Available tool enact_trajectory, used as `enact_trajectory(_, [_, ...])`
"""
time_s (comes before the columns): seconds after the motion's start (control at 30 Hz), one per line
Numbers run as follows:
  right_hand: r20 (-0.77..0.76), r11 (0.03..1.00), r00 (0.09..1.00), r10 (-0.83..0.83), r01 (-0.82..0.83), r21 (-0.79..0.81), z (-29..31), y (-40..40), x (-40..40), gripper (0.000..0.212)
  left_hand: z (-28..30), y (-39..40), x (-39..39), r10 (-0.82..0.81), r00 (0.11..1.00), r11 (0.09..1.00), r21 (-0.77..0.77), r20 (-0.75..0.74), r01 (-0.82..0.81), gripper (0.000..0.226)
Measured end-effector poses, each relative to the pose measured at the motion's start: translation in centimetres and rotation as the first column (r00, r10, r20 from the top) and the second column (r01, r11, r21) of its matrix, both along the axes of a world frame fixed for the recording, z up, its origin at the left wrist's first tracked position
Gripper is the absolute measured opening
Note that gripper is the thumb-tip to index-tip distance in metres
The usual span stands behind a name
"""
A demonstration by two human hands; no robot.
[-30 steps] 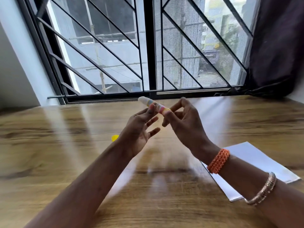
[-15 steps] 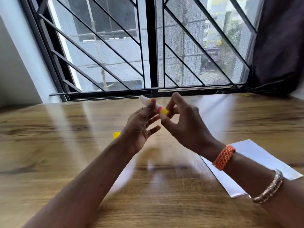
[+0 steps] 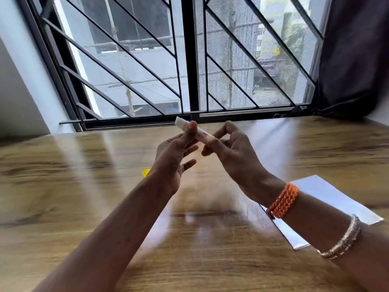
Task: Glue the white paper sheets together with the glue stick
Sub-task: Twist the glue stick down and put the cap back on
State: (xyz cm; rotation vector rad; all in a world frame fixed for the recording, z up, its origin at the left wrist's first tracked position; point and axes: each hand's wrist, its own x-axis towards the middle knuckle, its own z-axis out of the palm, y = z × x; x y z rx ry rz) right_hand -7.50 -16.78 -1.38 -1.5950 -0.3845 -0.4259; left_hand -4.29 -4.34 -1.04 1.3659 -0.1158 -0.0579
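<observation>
Wood table (image 3: 63, 186) by a barred window: both hands hold the glue stick (image 3: 194, 131) up, left hand (image 3: 172, 159) pinching the barrel, right hand (image 3: 233, 157) pinching its base. Yellow base band seen half a second ago is now hidden, so probably twisting glue out; paper (image 3: 328, 199) lies untouched under the right wrist.

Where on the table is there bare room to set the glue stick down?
Bare wood spans the near table between the forearms, and the far left, beyond the yellow cap. The far right, between the paper sheets and the window frame, is also free. Only the near right is taken, by the sheets.
</observation>
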Motion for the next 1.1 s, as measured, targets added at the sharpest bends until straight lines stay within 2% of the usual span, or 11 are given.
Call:
enact_trajectory(0.1, [0.525, 0.778, 0.833, -0.174, 0.443, -0.445, -0.6, -0.7, 0.0, 0.015, 0.1, 0.0, -0.1, 0.005, 1.0, 1.0, 0.0, -0.018, -0.005, 0.032])
enact_trajectory(0.2, [0.662, 0.612, 0.729, -0.175, 0.607, -0.506, -0.4, -1.1, 0.1, 0.009, 0.0, -0.4, -0.4, -0.032, 0.999, 0.998, -0.047, -0.005, 0.032, 0.032])
enact_trajectory(0.37, [0.049, 0.989, 0.993, -0.104, 0.108, -0.098, 0.8, -0.7, 0.0, 0.019, 0.0, -0.7, -0.4, -0.094, 0.994, 0.977, -0.187, 0.054, 0.103, 0.02])
enact_trajectory(0.47, [-0.282, 0.972, 0.94, 0.192, -0.143, 0.187, 0.9, -1.1, 0.0, 0.019, 0.1, -0.7, -0.4, -0.118, 0.991, 0.974, -0.187, 0.066, 0.129, 0.015])
enact_trajectory(0.57, [-0.347, 0.944, 0.903, 0.252, -0.151, 0.292, 0.8, -1.1, 0.0, 0.019, 0.0, -0.9, -0.6, -0.062, 0.996, 0.986, -0.151, 0.071, 0.072, 0.014])
enact_trajectory(0.67, [0.005, 0.995, 1.0, -0.031, 0.031, -0.094, 0.7, -0.6, -0.5, 0.019, 0.0, -0.8, -0.6, 0.025, 0.999, 0.996, -0.084, 0.044, -0.021, 0.019])
enact_trajectory(0.73, [0.488, 0.735, 0.85, -0.197, 0.457, -0.501, 0.1, -1.0, -0.5, 0.016, 0.0, -0.7, -0.6, 0.067, 0.998, 0.995, -0.08, 0.003, -0.067, 0.025])
enact_trajectory(0.83, [0.732, 0.45, 0.667, -0.139, 0.701, -0.553, 0.0, -1.3, -0.6, 0.013, -0.1, -0.8, -0.9, 0.02, 1.0, 0.992, -0.126, -0.02, -0.023, 0.031])
enact_trajectory(0.97, [0.482, 0.76, 0.835, -0.264, 0.488, -0.429, 0.3, -1.0, -0.5, 0.016, -0.1, -0.9, -0.9, -0.094, 0.996, 0.976, -0.196, 0.009, 0.094, 0.022])
enact_trajectory(1.03, [0.169, 0.966, 0.972, -0.165, 0.194, -0.17, 0.9, -1.2, -0.2, 0.02, -0.1, -0.9, -0.9, -0.126, 0.992, 0.974, -0.185, 0.03, 0.129, 0.019])
enact_trajectory(1.1, [-0.076, 0.999, 0.997, 0.019, -0.016, 0.044, 1.2, -1.7, 0.1, 0.019, -0.1, -0.9, -0.8, -0.152, 0.988, 0.972, -0.175, 0.037, 0.156, 0.016])
